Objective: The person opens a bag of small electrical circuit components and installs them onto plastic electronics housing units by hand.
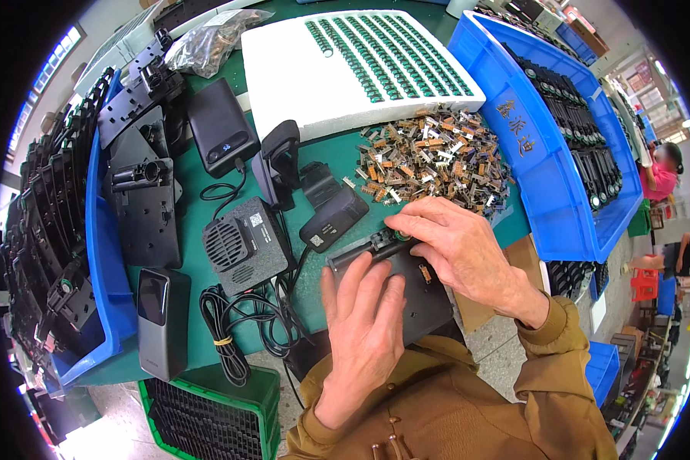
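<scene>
A black plastic panel (419, 303) with a raised tube-like housing (376, 249) lies before me at the table's near edge. My left hand (368, 322) rests with its fingers stretched out, the tips against the housing's lower side. At the housing's right end my right hand (464, 249) closes its thumb and fingers around a small green circuit board (402, 236), partly hidden by the fingertips. One small orange-brown switch-like part (425, 273) lies on the panel beneath the right hand.
Beyond my hands lies a heap of small switch-like parts (437, 157). Behind it a white foam tray (280, 77) holds rows of green boards. Blue bins (540, 165) of black parts flank the table. Power banks (221, 126), a speaker-like box (247, 245) and coiled cables (226, 330) crowd the left.
</scene>
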Available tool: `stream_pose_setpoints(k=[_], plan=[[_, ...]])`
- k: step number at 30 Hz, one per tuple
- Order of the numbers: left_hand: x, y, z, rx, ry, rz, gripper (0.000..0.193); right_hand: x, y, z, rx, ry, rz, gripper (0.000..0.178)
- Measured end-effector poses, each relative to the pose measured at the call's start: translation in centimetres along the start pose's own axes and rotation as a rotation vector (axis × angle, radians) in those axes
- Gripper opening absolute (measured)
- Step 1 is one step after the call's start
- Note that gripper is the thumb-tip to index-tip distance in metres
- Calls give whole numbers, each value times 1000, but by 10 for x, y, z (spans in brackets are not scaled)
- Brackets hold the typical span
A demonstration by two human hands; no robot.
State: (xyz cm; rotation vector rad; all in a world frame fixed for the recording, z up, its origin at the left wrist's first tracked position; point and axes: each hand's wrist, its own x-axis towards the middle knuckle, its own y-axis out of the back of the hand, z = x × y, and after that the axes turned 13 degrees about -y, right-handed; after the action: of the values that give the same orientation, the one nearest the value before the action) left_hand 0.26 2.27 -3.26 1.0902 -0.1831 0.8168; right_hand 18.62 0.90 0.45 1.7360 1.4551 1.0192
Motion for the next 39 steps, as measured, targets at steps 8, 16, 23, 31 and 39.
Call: stream_pose_setpoints(k=[8,16,23,31,39], plan=[[-2,1,0,-25,-11,15,33,1,3,2,-34,13,-26,36],[-3,6,-3,-108,15,109,38,-4,9,2,-142,55,29,39],[1,3,4,-173,40,234,64,-18,30,3,-180,2,57,40],[-3,2,8,-100,40,258,77,-39,93,15,-202,-27,236,38],[-1,4,19,-69,144,209,83,-39,218,67,-311,-325,588,28]])
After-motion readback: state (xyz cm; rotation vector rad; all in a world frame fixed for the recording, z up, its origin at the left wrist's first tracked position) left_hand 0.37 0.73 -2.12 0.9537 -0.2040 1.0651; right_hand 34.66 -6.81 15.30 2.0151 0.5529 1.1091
